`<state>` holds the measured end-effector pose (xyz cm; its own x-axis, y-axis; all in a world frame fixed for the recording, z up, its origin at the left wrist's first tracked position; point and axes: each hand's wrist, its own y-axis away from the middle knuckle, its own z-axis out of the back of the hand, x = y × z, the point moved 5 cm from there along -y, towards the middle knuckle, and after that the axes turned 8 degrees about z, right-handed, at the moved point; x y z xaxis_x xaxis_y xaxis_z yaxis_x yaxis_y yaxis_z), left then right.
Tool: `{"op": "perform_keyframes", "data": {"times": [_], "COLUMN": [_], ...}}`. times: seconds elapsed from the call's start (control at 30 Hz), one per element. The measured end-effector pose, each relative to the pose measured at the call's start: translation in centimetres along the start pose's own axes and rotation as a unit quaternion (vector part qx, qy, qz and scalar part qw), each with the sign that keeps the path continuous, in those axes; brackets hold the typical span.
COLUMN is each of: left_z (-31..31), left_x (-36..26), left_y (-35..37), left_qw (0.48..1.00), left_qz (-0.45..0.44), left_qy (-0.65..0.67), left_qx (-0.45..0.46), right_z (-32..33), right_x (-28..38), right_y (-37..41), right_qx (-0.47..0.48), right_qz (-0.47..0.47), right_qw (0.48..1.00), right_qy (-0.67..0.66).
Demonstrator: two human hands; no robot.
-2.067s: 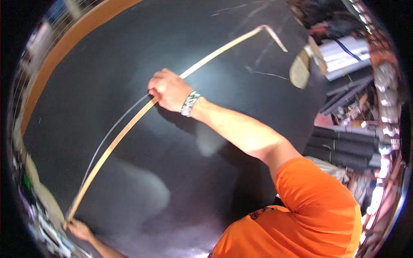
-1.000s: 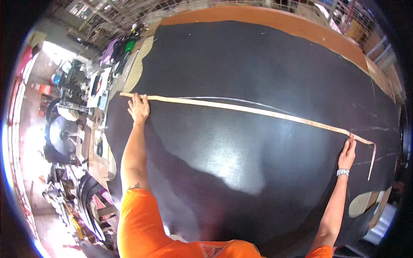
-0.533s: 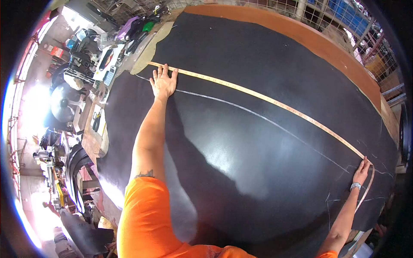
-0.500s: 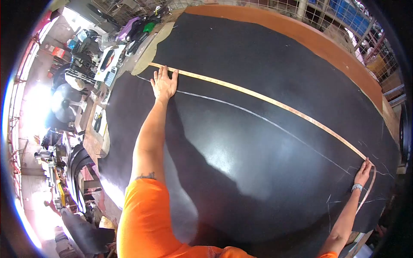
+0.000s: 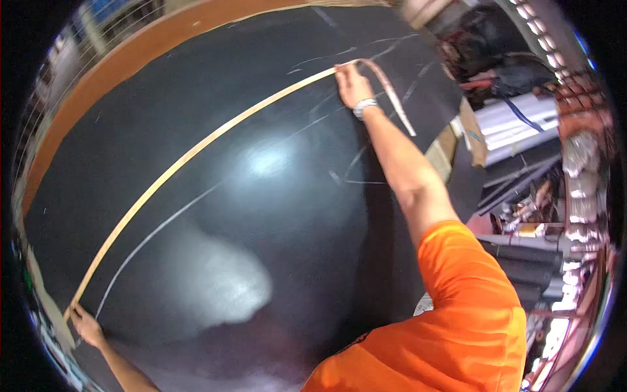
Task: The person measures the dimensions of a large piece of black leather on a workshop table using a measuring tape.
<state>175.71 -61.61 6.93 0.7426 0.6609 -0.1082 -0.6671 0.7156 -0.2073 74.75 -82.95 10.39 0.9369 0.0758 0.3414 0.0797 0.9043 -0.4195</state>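
A yellow measuring tape [image 5: 208, 138] is stretched over a large sheet of black leather [image 5: 196, 255]. At the tape's lower-left end, my left hand [image 5: 87, 326] is closed with its fingertips on the tape. My right hand [image 5: 351, 85], with a watch [image 5: 364, 107] on its wrist, grips the tape near the top. Beyond its fingers, the pale loose end [image 5: 394, 99] bends over and hangs down to the right. A white chalk line [image 5: 157, 228] curves beside the tape, nearer to me. Several fainter chalk marks [image 5: 356, 181] lie around my right arm.
Brown leather [image 5: 124, 62] borders the black sheet along its far side, with a wire grid [image 5: 124, 19] behind. To the right, past the sheet's edge, are a cardboard piece [image 5: 471, 130], white sheets [image 5: 522, 124] and cluttered shelving.
The view has swung right, toward my right hand and the shelves there. My left hand, spread flat on the tape before, now has its fingers drawn together. The tape stays stretched between both hands.
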Motion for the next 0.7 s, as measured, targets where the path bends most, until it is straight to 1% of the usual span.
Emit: {"op": "perform_keyframes", "data": {"times": [0.03,0.07,0.17,0.2,0.33,0.43,0.47,0.57,0.6,0.7], "left_z": [0.4,0.0,0.5,1.5,1.2,1.2,1.1,1.0,1.1,1.0], "left_x": [-0.4,0.0,-0.3,-1.3,-1.2,-1.4,-1.3,-1.4,-1.3,-1.4], "left_y": [0.6,0.5,1.5,1.4,1.1,0.9,0.8,0.8,0.9,1.1], "left_qw": [0.998,0.998,0.997,0.997,0.995,0.996,0.995,0.994,0.995,0.995], "left_qz": [0.035,0.026,0.048,0.042,0.075,0.024,0.036,0.028,0.041,0.055], "left_qy": [-0.060,-0.052,-0.057,-0.059,-0.064,-0.082,-0.089,-0.101,-0.087,-0.084], "left_qx": [-0.009,-0.020,-0.025,-0.008,0.001,-0.020,-0.010,-0.001,0.008,-0.003], "right_z": [-0.4,-0.2,0.1,0.3,0.7,0.9,0.9,1.0,1.0,1.0], "right_x": [-0.8,-1.0,-1.3,-1.6,-1.2,-0.9,-0.9,-1.0,-1.0,-1.2], "right_y": [0.2,0.0,0.3,0.1,0.3,0.3,0.3,0.6,0.5,0.4], "right_qx": [-0.014,-0.018,-0.015,-0.012,-0.040,-0.049,-0.052,-0.062,-0.062,-0.061], "right_qz": [-0.003,-0.008,-0.026,-0.036,-0.051,-0.054,-0.052,-0.039,-0.041,-0.044], "right_qw": [0.999,0.999,0.997,0.997,0.995,0.996,0.996,0.996,0.996,0.996], "right_qy": [-0.047,-0.049,-0.064,-0.068,-0.073,-0.051,-0.042,-0.041,-0.040,-0.052]}}
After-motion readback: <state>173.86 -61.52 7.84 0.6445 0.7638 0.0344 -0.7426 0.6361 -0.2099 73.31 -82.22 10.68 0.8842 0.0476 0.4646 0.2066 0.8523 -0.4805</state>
